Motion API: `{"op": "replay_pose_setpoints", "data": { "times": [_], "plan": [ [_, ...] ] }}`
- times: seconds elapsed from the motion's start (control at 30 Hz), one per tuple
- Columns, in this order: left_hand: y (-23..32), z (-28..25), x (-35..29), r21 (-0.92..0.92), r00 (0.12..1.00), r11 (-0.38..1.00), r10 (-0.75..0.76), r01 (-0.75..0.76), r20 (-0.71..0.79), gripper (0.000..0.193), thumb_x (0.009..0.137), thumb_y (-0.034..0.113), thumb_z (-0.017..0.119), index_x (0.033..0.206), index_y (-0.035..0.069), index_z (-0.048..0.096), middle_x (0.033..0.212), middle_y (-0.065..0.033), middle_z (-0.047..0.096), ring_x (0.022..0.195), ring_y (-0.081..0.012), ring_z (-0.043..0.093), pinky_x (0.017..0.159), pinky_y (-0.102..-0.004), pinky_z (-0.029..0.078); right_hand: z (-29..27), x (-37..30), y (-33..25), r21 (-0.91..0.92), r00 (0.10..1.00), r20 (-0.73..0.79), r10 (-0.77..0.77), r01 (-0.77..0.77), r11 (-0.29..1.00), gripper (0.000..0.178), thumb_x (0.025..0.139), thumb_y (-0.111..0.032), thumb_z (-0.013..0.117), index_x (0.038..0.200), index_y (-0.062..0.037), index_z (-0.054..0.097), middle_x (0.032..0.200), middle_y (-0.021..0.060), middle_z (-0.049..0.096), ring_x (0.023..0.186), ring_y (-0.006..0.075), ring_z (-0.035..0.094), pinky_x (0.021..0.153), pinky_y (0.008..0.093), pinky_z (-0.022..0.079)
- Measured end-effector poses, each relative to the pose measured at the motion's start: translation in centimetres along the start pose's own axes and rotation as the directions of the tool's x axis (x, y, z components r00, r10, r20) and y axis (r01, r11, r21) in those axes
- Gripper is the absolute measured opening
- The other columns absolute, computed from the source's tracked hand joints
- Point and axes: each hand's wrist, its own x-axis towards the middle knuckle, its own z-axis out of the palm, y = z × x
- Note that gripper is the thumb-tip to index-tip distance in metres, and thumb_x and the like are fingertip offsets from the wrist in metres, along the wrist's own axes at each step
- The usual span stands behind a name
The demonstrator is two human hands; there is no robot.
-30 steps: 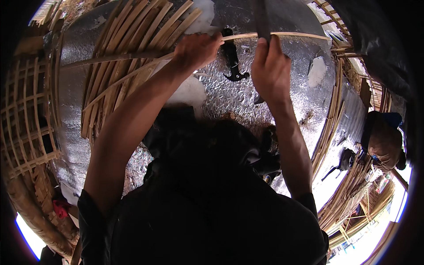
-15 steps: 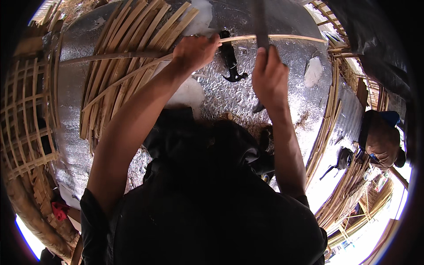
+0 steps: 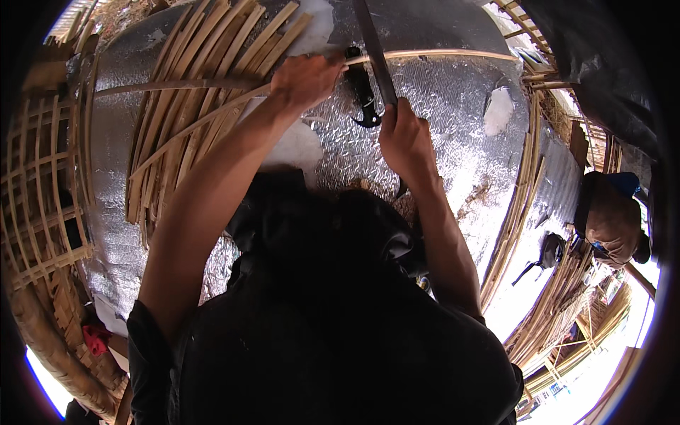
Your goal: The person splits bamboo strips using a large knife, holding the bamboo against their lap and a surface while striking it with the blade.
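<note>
Knife blade (image 3: 375, 51) in the head view now slants across the bamboo strip (image 3: 446, 52), nearer the left hand (image 3: 306, 79) than half a second ago; the working spot has probably shifted toward that fist. The left hand clenches the strip, which stretches across the silvery foil sheet (image 3: 439, 92); the right hand (image 3: 407, 138) wraps the knife's handle. Whether the edge bites, I cannot tell.

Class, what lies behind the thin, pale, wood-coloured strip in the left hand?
Behind the thin, pale, wood-coloured strip are a black claw hammer and crinkled silver sheeting. The portions it crosses, and anything behind the left hand, are hidden.
</note>
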Motion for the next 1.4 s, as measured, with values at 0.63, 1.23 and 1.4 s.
{"op": "replay_pose_setpoints", "data": {
  "times": [0.63,1.23,1.4],
  "plan": [
    [-0.1,1.0,0.3,0.014,0.990,0.999,0.052,-0.051,-0.132,0.030,0.103,0.033,0.051,0.111,0.006,0.062,0.067,-0.0184,0.069,0.057,-0.0330,0.071,0.049,-0.0465,0.058,-0.5,-1.6,0.5,-0.077,0.998,-0.047,-0.043,0.040,0.996,0.020,0.106,-0.018,0.042,0.101,0.0000,0.049,0.062,0.0226,0.064,0.053,0.0356,0.070,0.043,0.0457,0.053],
    [-0.6,1.3,0.5,0.001,0.983,0.994,0.108,-0.109,-0.151,0.034,0.105,0.035,0.046,0.110,0.004,0.060,0.069,-0.0167,0.070,0.060,-0.0332,0.071,0.054,-0.0477,0.059,-1.0,-1.8,0.0,-0.068,0.996,0.045,0.072,-0.069,0.995,0.023,0.104,-0.020,0.044,0.104,0.0018,0.051,0.068,0.0276,0.067,0.068,0.0528,0.067,0.060,0.0594,0.055],
    [-1.1,1.6,0.2,0.142,0.988,0.988,0.081,-0.062,-0.133,0.036,0.105,0.036,0.047,0.110,0.003,0.061,0.064,-0.0147,0.069,0.056,-0.0293,0.071,0.047,-0.0458,0.057,-7.6,-1.9,-4.4,0.253,0.867,-0.487,-0.106,0.257,0.933,0.021,0.107,-0.016,0.047,0.090,-0.0023,0.049,0.051,0.0067,0.053,0.041,0.0163,0.058,0.036,0.0340,0.035]
  ]
}}
